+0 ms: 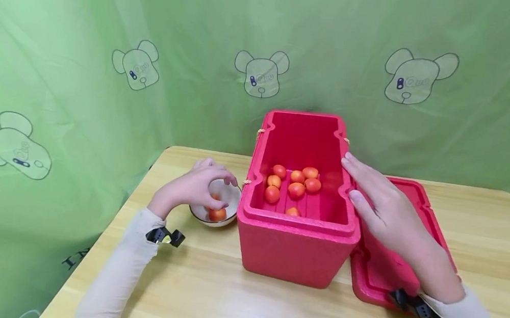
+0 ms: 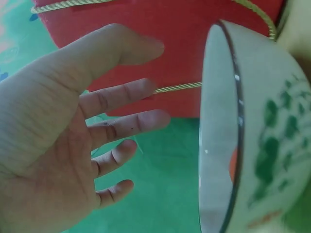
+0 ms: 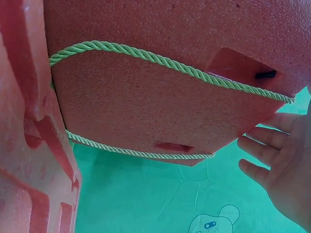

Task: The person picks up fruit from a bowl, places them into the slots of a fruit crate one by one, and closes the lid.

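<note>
My left hand (image 1: pixel 194 189) hovers over a white bowl (image 1: pixel 231 197), thumb and fingers apart and nothing between them. Inside the bowl lie small orange-red fruits that look like cherry tomatoes (image 1: pixel 217 215); the hand hides part of them. In the left wrist view the bowl (image 2: pixel 277 131) has a dark rim and green painted leaves. To its right stands a red foam box (image 1: pixel 292 254) without its lid, with several similar fruits (image 1: pixel 296 190) on its floor. My right hand (image 1: pixel 386 207), fingers straight, rests against the box's right rim.
The box's red lid (image 1: pixel 385 263) lies on the wooden table (image 1: pixel 195 296) to the right, partly under my right forearm. Yellowish cords (image 3: pixel 146 53) run along the box's sides. A green curtain (image 1: pixel 202 36) with printed bear heads hangs behind and at the left.
</note>
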`<state>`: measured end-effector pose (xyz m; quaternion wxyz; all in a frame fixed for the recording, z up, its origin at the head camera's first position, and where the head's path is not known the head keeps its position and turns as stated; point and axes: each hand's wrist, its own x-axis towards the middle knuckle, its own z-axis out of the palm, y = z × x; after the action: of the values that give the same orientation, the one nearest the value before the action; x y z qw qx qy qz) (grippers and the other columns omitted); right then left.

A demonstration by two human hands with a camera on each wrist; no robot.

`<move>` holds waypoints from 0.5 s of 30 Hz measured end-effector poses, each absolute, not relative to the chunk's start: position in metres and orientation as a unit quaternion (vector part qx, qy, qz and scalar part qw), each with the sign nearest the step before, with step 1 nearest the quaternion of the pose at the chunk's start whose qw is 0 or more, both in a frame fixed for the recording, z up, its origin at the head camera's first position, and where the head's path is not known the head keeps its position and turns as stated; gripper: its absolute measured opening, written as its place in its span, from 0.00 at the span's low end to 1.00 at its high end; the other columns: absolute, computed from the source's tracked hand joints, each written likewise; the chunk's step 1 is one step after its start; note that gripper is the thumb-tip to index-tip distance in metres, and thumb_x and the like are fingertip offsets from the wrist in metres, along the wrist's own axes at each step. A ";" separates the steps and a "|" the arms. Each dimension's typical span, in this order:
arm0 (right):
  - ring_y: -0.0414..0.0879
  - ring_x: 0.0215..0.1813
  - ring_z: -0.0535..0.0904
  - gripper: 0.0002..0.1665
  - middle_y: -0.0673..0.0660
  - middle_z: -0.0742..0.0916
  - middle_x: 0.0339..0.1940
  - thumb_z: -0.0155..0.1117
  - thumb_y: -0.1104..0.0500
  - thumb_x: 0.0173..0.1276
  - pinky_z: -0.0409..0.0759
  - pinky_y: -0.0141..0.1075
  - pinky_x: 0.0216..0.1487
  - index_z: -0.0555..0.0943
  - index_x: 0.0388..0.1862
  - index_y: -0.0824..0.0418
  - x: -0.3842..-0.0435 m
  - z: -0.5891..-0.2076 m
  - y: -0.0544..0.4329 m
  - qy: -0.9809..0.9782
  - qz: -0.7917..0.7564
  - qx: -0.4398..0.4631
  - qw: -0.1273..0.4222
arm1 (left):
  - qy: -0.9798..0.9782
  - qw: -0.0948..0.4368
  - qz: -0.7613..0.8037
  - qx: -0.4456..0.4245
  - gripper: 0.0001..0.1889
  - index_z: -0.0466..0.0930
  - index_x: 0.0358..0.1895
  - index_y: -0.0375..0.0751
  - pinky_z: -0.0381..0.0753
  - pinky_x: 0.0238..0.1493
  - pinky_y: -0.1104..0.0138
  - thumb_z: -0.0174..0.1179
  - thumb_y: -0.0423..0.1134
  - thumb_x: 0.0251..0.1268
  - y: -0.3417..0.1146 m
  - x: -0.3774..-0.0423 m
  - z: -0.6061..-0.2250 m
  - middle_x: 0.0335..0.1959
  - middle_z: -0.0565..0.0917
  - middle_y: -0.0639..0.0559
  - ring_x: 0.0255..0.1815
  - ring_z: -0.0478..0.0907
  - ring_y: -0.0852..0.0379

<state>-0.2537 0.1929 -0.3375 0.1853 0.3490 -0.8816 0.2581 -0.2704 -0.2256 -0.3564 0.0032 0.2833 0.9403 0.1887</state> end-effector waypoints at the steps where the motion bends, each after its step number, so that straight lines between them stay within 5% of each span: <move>1: 0.54 0.81 0.63 0.46 0.51 0.65 0.83 0.66 0.57 0.70 0.75 0.66 0.62 0.57 0.83 0.44 -0.254 -0.336 0.193 -0.882 0.258 0.348 0.185 | 0.941 0.007 0.181 0.285 0.24 0.84 0.54 0.44 0.61 0.53 0.55 0.73 0.43 0.52 -0.225 -0.270 -0.355 0.52 0.85 0.48 0.48 0.67 0.49; 15: 0.54 0.81 0.63 0.43 0.51 0.66 0.82 0.63 0.56 0.72 0.72 0.62 0.67 0.58 0.83 0.45 -0.253 -0.339 0.194 -0.880 0.255 0.351 0.193 | 0.952 0.089 0.051 0.289 0.22 0.85 0.48 0.51 0.60 0.50 0.58 0.76 0.43 0.45 -0.219 -0.276 -0.360 0.42 0.84 0.54 0.47 0.64 0.53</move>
<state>-0.2531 0.1944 -0.3385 0.1926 0.3511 -0.8802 0.2549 -0.2759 -0.2186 -0.3600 0.0887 0.2891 0.9518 0.0513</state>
